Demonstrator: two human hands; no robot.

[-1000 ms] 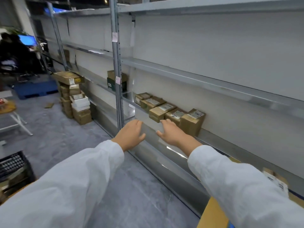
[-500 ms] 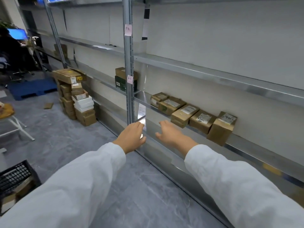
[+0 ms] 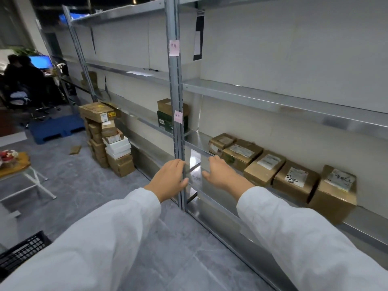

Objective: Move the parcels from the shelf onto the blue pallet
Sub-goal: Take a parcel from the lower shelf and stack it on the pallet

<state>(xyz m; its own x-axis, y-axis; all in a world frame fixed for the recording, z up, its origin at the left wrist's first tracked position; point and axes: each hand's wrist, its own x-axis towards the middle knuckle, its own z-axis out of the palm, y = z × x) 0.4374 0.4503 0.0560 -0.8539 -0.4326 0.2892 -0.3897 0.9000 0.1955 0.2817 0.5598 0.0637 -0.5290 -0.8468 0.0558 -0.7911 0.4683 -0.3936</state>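
Observation:
Several brown cardboard parcels point(image 3: 264, 167) with white labels sit in a row on a low metal shelf point(image 3: 357, 221) at the right. Further left on the same level, a brown box on a dark green box point(image 3: 168, 120) stands behind the upright post point(image 3: 176, 114). The blue pallet point(image 3: 56, 127) lies on the floor far back at the left. My left hand point(image 3: 171, 180) and my right hand point(image 3: 222, 175) are both stretched out in front of the shelf, fingers relaxed, holding nothing. The right hand is just left of the nearest parcels.
A tall stack of cardboard and white boxes point(image 3: 109, 139) stands on the floor beside the rack. A small wooden-topped table point(image 3: 14, 164) is at the left, a black plastic crate point(image 3: 23, 250) at the lower left. A person point(image 3: 23, 80) sits at a monitor in the far back.
The view has shifted left along the rack, so the parcel row now lies further right. Both hands have stayed out in front, empty, now level with the upright post.

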